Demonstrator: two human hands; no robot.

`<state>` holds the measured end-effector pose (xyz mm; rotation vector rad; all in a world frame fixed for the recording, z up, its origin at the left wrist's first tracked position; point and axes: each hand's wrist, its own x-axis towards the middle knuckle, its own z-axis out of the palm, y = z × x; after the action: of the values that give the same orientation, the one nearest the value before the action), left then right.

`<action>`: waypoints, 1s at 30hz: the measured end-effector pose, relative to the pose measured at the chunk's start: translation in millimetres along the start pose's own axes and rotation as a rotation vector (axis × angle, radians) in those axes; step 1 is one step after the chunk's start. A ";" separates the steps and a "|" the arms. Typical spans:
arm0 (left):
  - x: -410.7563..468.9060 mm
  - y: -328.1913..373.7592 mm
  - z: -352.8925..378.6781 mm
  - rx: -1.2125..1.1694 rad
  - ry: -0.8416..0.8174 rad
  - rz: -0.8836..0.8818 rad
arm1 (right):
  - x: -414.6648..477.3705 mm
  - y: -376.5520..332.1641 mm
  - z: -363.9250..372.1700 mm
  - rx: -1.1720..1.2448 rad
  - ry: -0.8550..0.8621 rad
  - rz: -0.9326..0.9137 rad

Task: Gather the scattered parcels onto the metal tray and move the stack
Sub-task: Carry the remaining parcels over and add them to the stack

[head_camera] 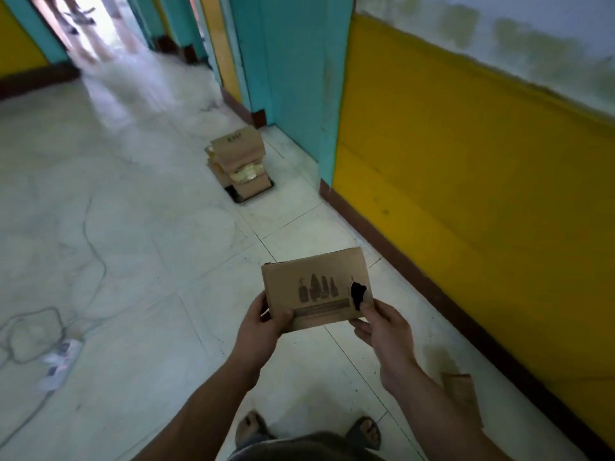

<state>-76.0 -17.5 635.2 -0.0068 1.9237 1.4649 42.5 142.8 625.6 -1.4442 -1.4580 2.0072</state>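
Observation:
I hold a flat brown cardboard parcel (316, 287) in front of me with both hands. It has a printed bottle drawing and a torn black hole near its right edge. My left hand (263, 322) grips its lower left corner and my right hand (382, 331) pinches its lower right corner. Farther ahead on the floor, a stack of brown and yellowish parcels (239, 158) sits on the dark metal tray (234, 194), close to the teal door frame. Another brown parcel (462, 397) lies on the floor by the wall at my right.
A yellow wall (466, 194) with a brown skirting runs along the right. A white power strip (60, 364) with a looped cable lies on the tiled floor at the left. My sandalled feet (253, 430) show at the bottom. A corridor opens at the back left.

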 end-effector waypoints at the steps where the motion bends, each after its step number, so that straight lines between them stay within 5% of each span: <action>1: 1.5 -2.7 -26.9 -0.029 0.017 0.003 | -4.1 3.4 25.1 -0.034 -0.026 -0.002; 15: 39.1 -4.2 -243.9 -0.180 0.188 0.035 | -32.5 3.8 245.5 -0.254 -0.238 0.000; 30: 220.0 71.8 -359.5 -0.204 0.279 0.021 | 100.3 -59.7 442.7 -0.361 -0.341 -0.003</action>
<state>-458.2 -208.2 617.7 -0.2992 1.9838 1.7441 -389.1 -9.9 618.1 -1.2577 -2.0510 2.1491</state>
